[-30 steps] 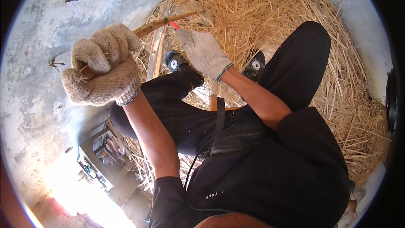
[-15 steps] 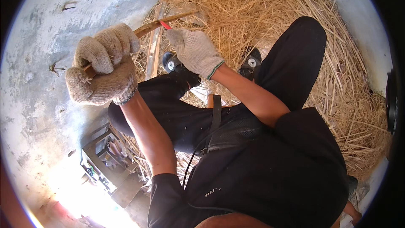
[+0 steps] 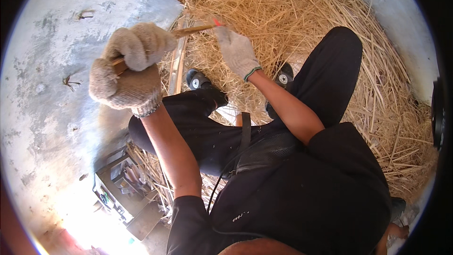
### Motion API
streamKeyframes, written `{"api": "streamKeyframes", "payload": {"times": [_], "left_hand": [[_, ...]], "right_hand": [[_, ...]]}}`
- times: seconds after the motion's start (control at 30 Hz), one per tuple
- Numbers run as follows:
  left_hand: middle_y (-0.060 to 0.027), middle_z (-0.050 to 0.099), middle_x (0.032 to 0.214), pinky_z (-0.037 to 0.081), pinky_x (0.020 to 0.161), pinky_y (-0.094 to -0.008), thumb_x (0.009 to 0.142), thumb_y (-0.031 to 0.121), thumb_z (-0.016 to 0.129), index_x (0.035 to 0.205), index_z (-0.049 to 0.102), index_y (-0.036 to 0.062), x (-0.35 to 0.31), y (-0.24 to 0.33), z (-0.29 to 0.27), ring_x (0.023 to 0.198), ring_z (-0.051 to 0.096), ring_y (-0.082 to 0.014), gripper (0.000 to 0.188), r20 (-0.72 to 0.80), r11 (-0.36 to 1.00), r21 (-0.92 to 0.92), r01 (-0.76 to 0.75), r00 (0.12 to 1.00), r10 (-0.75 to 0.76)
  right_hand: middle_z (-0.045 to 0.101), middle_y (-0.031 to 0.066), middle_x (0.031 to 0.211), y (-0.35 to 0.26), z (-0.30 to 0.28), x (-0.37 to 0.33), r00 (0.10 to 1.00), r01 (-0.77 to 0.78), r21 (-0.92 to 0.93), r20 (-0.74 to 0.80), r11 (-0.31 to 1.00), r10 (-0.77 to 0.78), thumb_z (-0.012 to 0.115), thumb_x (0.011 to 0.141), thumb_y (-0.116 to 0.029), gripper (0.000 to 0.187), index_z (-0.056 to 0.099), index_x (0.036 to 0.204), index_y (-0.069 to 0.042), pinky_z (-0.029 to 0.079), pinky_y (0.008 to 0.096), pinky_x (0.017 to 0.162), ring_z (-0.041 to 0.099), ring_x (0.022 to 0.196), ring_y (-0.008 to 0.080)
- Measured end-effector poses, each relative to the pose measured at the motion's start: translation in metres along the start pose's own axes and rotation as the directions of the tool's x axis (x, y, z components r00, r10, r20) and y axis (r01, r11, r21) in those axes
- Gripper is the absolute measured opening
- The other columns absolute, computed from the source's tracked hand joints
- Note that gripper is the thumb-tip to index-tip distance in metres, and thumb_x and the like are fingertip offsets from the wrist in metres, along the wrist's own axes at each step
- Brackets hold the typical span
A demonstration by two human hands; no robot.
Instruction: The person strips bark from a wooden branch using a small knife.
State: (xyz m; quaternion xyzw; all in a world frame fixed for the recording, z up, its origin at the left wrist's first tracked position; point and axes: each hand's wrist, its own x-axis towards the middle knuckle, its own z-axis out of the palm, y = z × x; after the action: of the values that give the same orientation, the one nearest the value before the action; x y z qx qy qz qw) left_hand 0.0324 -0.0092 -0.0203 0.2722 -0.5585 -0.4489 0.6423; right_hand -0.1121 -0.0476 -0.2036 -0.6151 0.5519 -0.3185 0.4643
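Note:
My left hand (image 3: 134,66), in a pale knitted work glove, is closed round a narrow strip of wood or bamboo (image 3: 196,29). The strip points away to the right, and a short piece of it shows between my curled fingers. Near its far end is my right hand (image 3: 238,53), gloved too, with its fingers pinched together. A small red tool (image 3: 217,22) pokes out past those fingertips, touching or very close to the strip. Its blade, if it has one, is not visible, so its exact kind is unclear.
Straw-coloured shavings (image 3: 283,14) cover the floor ahead and to the right. Long wooden slats (image 3: 179,61) lie past my left knee. A worn, pale wall (image 3: 42,113) stands at left, with an open wooden box of odds and ends (image 3: 118,186) beside it.
My right hand and the red tool have slid rightward along the strip to its far end. My left hand has shifted a little to the right, still gripping the strip.

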Motion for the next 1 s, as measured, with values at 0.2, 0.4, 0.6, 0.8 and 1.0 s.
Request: {"api": "streamKeyframes", "payload": {"times": [0.2,0.4,0.6,0.8,1.0], "left_hand": [[-0.0032,0.035,0.056,0.034,0.054,-0.0406,0.083,0.053,0.050,0.060,0.043,0.0125,-0.011,-0.004,-0.005,0.053,0.034,-0.0210,0.047,-0.058,1.000,0.005,0.007,0.998,-0.007],[-0.0031,0.035,0.055,0.034,0.052,-0.0401,0.086,0.056,0.053,0.061,0.043,0.0114,-0.012,-0.009,-0.012,0.052,0.035,-0.0203,0.052,-0.016,0.999,-0.047,-0.027,1.000,0.026],[-0.0010,0.034,0.055,0.030,0.051,-0.0379,0.084,0.060,0.052,0.059,0.044,0.0142,-0.011,-0.006,-0.010,0.050,0.031,-0.0181,0.053,-0.037,1.000,0.012,-0.007,0.999,0.008],[-0.0034,0.037,0.057,0.035,0.052,-0.0393,0.088,0.060,0.052,0.062,0.044,0.0115,-0.014,-0.005,-0.016,0.052,0.035,-0.0197,0.055,0.037,0.998,-0.051,-0.022,0.999,0.024],[-0.0014,0.035,0.057,0.030,0.052,-0.0377,0.088,0.055,0.052,0.062,0.044,0.0134,-0.010,-0.011,0.009,0.052,0.032,-0.0193,0.050,0.069,1.000,0.011,0.003,0.998,-0.004]], "right_hand": [[0.061,0.0273,0.070,-0.033,0.004,-0.026,0.971,0.124,0.165,0.184,0.978,-0.154,0.038,0.102,-0.061,0.072,0.067,0.096,0.004,0.049,0.0454,0.062,0.060,0.067,0.0424],[0.063,0.0271,0.070,0.037,0.009,0.007,0.984,0.027,-0.129,0.179,0.991,-0.003,0.031,0.101,-0.065,0.079,0.067,0.091,0.005,0.048,0.0469,0.062,0.062,0.067,0.0441],[0.064,0.0260,0.071,-0.050,-0.022,-0.025,0.965,0.040,0.045,0.257,0.998,-0.050,0.032,0.103,-0.060,0.072,0.067,0.091,0.002,0.049,0.0503,0.063,0.064,0.070,0.0448],[0.065,0.0285,0.077,-0.017,0.007,-0.019,0.973,0.113,-0.003,0.201,0.994,-0.110,0.032,0.100,-0.064,0.078,0.069,0.097,0.004,0.050,0.0511,0.066,0.066,0.075,0.0464],[0.066,0.0311,0.085,0.111,0.030,-0.002,0.969,-0.064,-0.411,0.194,0.910,0.155,0.027,0.100,-0.065,0.084,0.070,0.087,0.006,0.052,0.0534,0.069,0.066,0.079,0.0494]]}}
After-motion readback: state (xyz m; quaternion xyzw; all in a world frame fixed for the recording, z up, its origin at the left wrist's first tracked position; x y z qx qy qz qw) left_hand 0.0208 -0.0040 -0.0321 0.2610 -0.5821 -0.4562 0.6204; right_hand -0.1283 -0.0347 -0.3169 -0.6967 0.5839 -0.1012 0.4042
